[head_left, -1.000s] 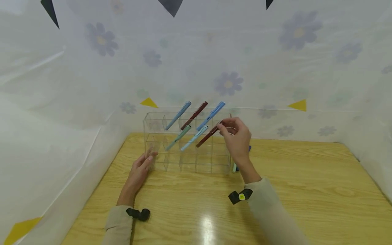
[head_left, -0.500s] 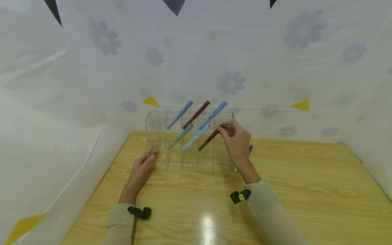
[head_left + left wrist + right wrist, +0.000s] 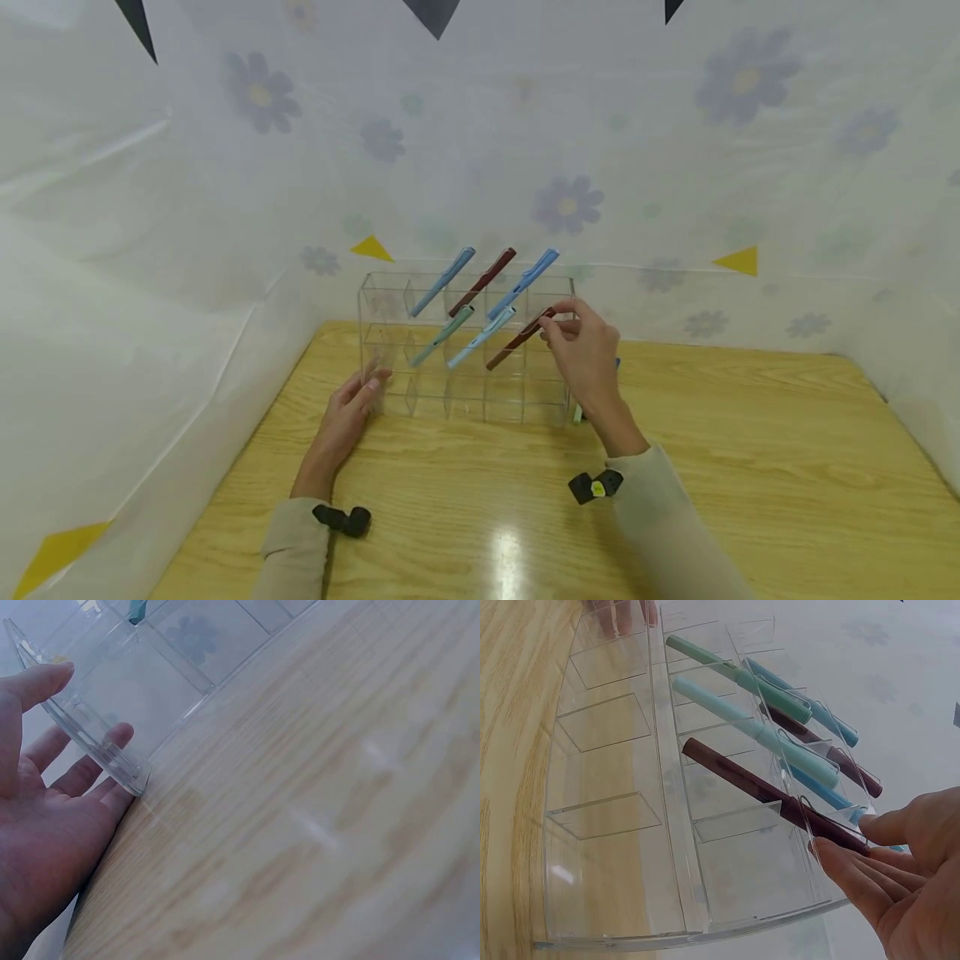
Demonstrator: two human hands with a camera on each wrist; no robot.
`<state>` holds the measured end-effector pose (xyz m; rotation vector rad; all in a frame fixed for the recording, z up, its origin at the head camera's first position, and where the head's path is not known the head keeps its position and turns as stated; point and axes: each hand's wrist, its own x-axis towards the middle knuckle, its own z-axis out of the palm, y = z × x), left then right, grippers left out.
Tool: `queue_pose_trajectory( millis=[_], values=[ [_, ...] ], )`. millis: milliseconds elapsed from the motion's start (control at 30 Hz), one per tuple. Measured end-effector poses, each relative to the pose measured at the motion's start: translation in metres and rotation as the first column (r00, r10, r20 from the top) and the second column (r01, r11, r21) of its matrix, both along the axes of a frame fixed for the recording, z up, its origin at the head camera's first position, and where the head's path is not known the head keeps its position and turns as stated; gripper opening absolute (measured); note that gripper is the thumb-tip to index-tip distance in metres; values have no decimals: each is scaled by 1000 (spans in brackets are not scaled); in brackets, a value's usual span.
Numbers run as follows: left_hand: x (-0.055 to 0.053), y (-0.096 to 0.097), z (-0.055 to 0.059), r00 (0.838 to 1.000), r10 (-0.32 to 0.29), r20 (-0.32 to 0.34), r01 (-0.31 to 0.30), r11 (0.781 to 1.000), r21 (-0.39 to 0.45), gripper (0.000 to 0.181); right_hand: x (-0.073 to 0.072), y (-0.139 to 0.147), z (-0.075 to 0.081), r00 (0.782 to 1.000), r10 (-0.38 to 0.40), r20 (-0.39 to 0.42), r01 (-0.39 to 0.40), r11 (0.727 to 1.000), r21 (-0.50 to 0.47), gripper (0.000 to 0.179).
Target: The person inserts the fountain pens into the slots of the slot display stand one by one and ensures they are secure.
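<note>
A clear acrylic pen rack (image 3: 465,414) stands on the table, its compartments in stepped rows. My right hand (image 3: 588,354) pinches the clip end of a dark red pen (image 3: 517,342) leaning in the middle row; in the right wrist view, thumb and fingers lie on either side of its cap. Left of that pen lean a pale blue pen (image 3: 480,340) and a green pen (image 3: 442,337). Behind are a blue pen (image 3: 525,283), another dark red pen (image 3: 483,282) and a grey-blue pen (image 3: 444,282). My left hand (image 3: 52,825) holds the rack's left side, thumb at its front edge.
More pens, mostly hidden behind my right wrist, lie right of the rack; a light green end (image 3: 578,412) shows. The wooden table (image 3: 750,450) extends to the right and front. A white flower-print sheet (image 3: 465,167) hangs behind and at the sides.
The dark red pen in my right hand has come down slightly into the middle row. My right fingers have shifted a little along its cap. The left hand keeps its place on the rack.
</note>
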<state>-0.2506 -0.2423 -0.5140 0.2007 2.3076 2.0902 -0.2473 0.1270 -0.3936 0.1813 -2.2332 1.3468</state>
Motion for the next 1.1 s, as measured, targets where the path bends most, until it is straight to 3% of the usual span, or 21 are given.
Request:
queue_pose_trajectory(
  millis=[167, 300, 600, 833, 1100],
  values=[
    [0, 1, 1, 1000, -4, -4, 4, 1000, -3, 54, 7, 8, -1, 998, 47, 52, -47, 999, 2, 30],
    [2, 1, 1, 1000, -14, 13, 13, 1000, 10, 54, 13, 16, 0, 990, 120, 78, -115, 992, -57, 33],
    [3, 2, 1, 1000, 0, 21, 0, 1000, 6, 54, 23, 45, -2, 987, 158, -16, -158, 967, -202, 28],
    [5, 2, 3, 1000, -1, 15, 1, 1000, -10, 53, 28, 66, -12, 996, 92, 2, -89, 958, -272, 28],
    [4, 1, 3, 1000, -9, -7, 9, 1000, -21, 56, 17, 89, -43, 996, -13, 88, 37, 962, -271, 26]
  ],
)
